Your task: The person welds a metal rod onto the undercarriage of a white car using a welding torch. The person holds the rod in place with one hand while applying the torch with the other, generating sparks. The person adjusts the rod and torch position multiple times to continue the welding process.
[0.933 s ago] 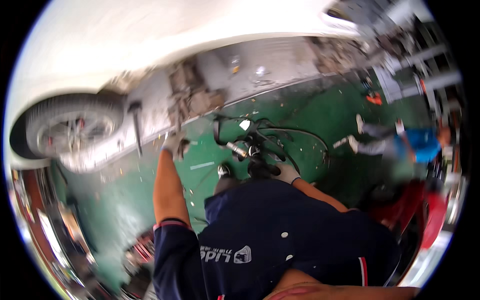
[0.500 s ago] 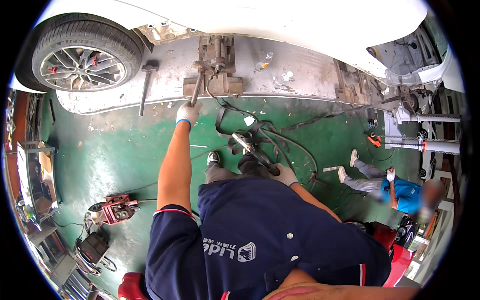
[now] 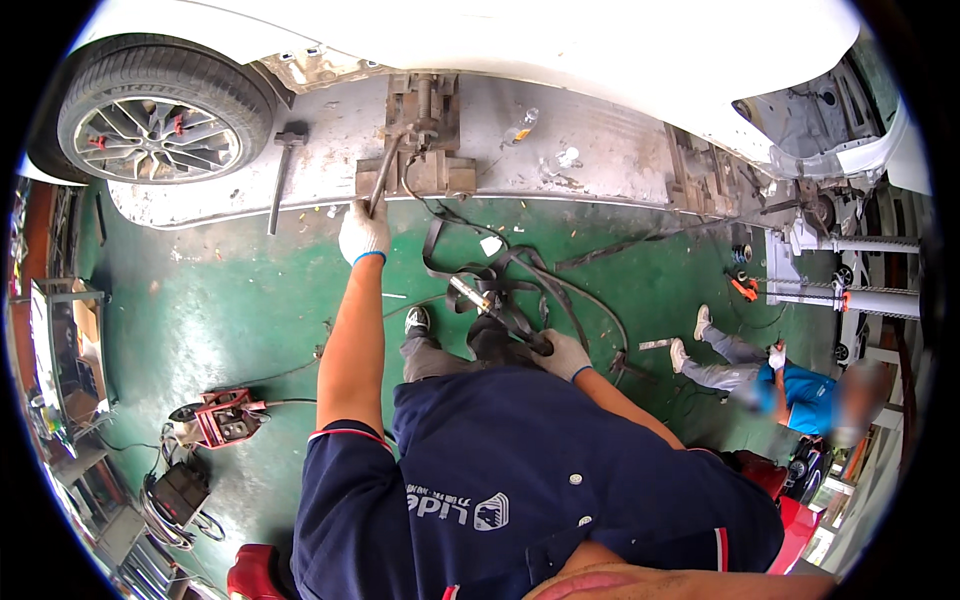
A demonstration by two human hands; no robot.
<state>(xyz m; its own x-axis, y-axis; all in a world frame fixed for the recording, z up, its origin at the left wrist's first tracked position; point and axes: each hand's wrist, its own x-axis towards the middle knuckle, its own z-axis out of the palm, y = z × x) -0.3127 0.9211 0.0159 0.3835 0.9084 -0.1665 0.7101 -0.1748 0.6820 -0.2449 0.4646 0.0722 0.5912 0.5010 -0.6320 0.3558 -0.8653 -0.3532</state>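
My left hand point(image 3: 364, 232), in a white glove, is closed around the lower end of a long metal wrench point(image 3: 385, 172). The wrench's far end meets a rusty metal clamp block point(image 3: 424, 130) under the white car. Close to my body, my right hand point(image 3: 566, 356), also gloved, is wrapped around the dark end of a long rod-shaped tool point(image 3: 516, 325) with a silver tip; its exact kind I cannot make out. Black straps and hoses point(image 3: 540, 268) lie looped on the floor beyond the tool.
A hammer point(image 3: 284, 175) lies on the grey platform point(image 3: 330, 130) near the car wheel point(image 3: 160, 120). A plastic bottle point(image 3: 521, 126) sits to the right. A red machine point(image 3: 228, 418) with cables stands at left. Another person point(image 3: 800, 390) in blue is on the floor at right.
My left hand stays on the wrench and appears slightly lower and nearer to me. The rod-shaped tool remains in my right hand; the whole view has shifted a little.
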